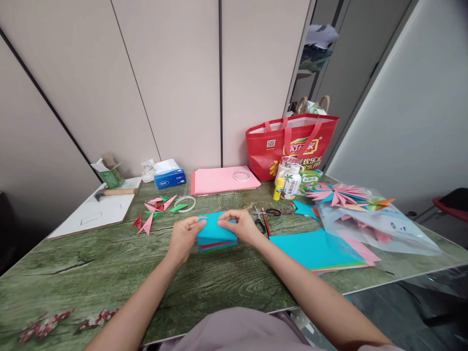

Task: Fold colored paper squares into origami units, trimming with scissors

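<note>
Between my two hands is a piece of blue paper [215, 230], held up just above a small stack of coloured paper [219, 246] with blue, red and green edges. My left hand [185, 235] pinches its left side between thumb and fingers. On the right side, my right hand [241, 225] grips the upper edge the same way. Scissors [261, 214] and a red pencil [265, 223] lie just beyond my right hand. Folded paper pieces [146, 223] in pink, red and green and a roll of tape [185, 204] are past my left hand.
Large blue sheets [316, 248] lie at the right, beside a plastic bag [387, 231] and a folded paper star [338, 195]. Along the back stand a tissue box [170, 178], pink paper [219, 181], a glue stick [278, 189] and a red bag [265, 151]. A hammer [117, 192] rests on a white board [91, 214].
</note>
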A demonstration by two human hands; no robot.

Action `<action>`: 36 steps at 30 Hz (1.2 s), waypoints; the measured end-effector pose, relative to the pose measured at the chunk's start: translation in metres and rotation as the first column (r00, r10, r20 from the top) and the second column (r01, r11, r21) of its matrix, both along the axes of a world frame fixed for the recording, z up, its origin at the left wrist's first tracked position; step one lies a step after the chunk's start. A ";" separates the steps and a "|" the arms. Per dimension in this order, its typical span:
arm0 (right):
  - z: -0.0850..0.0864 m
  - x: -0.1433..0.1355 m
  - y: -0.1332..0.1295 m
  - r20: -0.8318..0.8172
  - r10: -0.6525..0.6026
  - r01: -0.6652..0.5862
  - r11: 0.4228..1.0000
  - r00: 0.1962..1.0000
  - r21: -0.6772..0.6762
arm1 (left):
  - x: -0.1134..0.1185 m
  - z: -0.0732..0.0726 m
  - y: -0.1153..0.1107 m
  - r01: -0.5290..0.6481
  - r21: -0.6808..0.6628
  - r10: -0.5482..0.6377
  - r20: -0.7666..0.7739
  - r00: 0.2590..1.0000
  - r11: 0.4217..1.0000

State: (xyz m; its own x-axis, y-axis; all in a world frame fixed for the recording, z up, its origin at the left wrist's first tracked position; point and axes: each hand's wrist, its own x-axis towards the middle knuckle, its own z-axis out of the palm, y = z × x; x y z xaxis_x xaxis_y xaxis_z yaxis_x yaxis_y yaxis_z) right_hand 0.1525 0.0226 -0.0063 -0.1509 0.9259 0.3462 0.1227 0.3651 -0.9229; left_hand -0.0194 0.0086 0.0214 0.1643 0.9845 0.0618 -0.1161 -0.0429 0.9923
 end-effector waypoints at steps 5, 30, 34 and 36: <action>0.006 -0.002 -0.004 -0.014 0.022 -0.021 0.999 1.000 0.026 | 0.001 0.002 -0.001 -0.013 0.010 0.013 -0.025 1.000 1.000; 0.009 -0.013 -0.016 -0.166 -0.150 0.158 0.987 0.975 0.037 | 0.011 -0.005 -0.010 -0.067 -0.066 0.068 0.003 0.998 0.996; 0.008 -0.007 -0.010 -0.175 -0.115 0.120 0.993 0.978 0.014 | 0.007 0.000 -0.005 -0.004 -0.085 0.000 -0.042 0.999 0.996; 0.008 -0.004 -0.007 -0.169 -0.102 0.104 0.995 0.980 0.007 | 0.004 0.002 -0.004 0.026 -0.097 -0.031 -0.051 0.998 0.995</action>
State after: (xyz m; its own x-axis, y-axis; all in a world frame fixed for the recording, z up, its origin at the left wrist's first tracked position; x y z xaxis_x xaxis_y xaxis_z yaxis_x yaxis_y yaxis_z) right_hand 0.1481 0.0160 0.0017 0.0067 0.9277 0.3733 0.0040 0.3733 -0.9277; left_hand -0.0159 0.0050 0.0237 0.1934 0.9802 -0.0427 -0.0636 0.0560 0.9964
